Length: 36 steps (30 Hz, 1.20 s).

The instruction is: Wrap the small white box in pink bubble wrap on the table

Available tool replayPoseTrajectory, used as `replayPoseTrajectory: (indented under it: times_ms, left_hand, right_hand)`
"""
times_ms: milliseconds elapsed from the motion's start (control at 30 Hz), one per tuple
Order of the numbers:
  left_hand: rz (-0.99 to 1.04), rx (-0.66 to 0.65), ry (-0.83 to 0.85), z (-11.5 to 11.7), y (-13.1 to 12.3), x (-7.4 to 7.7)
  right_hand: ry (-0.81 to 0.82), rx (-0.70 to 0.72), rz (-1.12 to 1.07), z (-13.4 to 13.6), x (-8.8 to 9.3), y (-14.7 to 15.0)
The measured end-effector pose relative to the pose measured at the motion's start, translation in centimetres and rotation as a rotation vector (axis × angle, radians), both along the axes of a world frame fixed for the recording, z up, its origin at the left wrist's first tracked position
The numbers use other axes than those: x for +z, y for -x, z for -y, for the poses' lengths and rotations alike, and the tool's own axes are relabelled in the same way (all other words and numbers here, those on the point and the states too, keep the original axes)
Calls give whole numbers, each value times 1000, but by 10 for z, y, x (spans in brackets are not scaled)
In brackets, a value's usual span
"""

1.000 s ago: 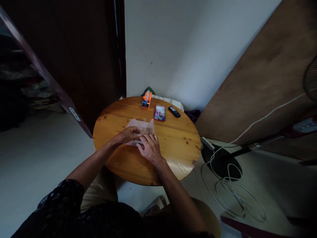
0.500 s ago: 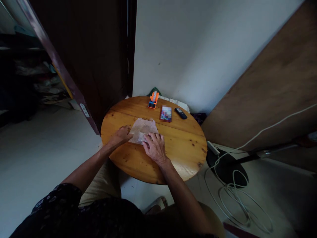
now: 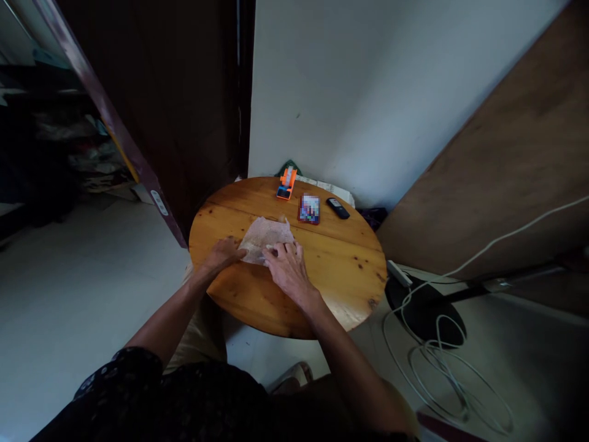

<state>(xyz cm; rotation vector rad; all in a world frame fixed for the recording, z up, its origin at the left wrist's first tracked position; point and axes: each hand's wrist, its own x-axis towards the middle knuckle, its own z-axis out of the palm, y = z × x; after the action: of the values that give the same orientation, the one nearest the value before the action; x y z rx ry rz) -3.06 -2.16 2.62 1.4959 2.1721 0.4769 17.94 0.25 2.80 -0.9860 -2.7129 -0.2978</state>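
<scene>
A pale, see-through sheet that looks like bubble wrap (image 3: 265, 232) lies on the round wooden table (image 3: 340, 276). My left hand (image 3: 225, 253) rests at its left edge, thumb reaching onto the wrap and the other fingers stretched over the tabletop. Over the near right part of the wrap, my right hand (image 3: 288, 263) has its fingers curled in, with thumb and fingertips pinching the material. What lies under the right palm is hidden. Farther back stand an orange and blue tape dispenser (image 3: 287, 183) and a small blurred-out packet (image 3: 309, 209) with a red edge.
A black remote-like device (image 3: 337, 208) lies at the table's back right. The white wall (image 3: 340, 92) rises behind, and a dark door (image 3: 151, 92) is at the left. A pale cable (image 3: 442, 362) coils on the floor beside a black stand base (image 3: 427, 313).
My right hand's fingers have curled in more at the wrap, and its far edge has shifted slightly. My left hand stays at the left edge. The view has moved a little.
</scene>
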Motion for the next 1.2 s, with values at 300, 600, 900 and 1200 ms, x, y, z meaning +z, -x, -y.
replayPoseTrajectory:
  times_ms: [300, 600, 900, 1200]
  left_hand:
    - [536, 87, -109, 1, -22, 11]
    - [822, 85, -165, -11, -59, 14]
    - [665, -216, -54, -3, -53, 29]
    - [-63, -381, -263, -6, -63, 18]
  right_hand:
    - [51, 6, 35, -1, 6, 3]
    - [72, -47, -83, 0, 3, 4]
    - [177, -65, -224, -6, -1, -1]
    - [376, -45, -319, -10, 3, -18]
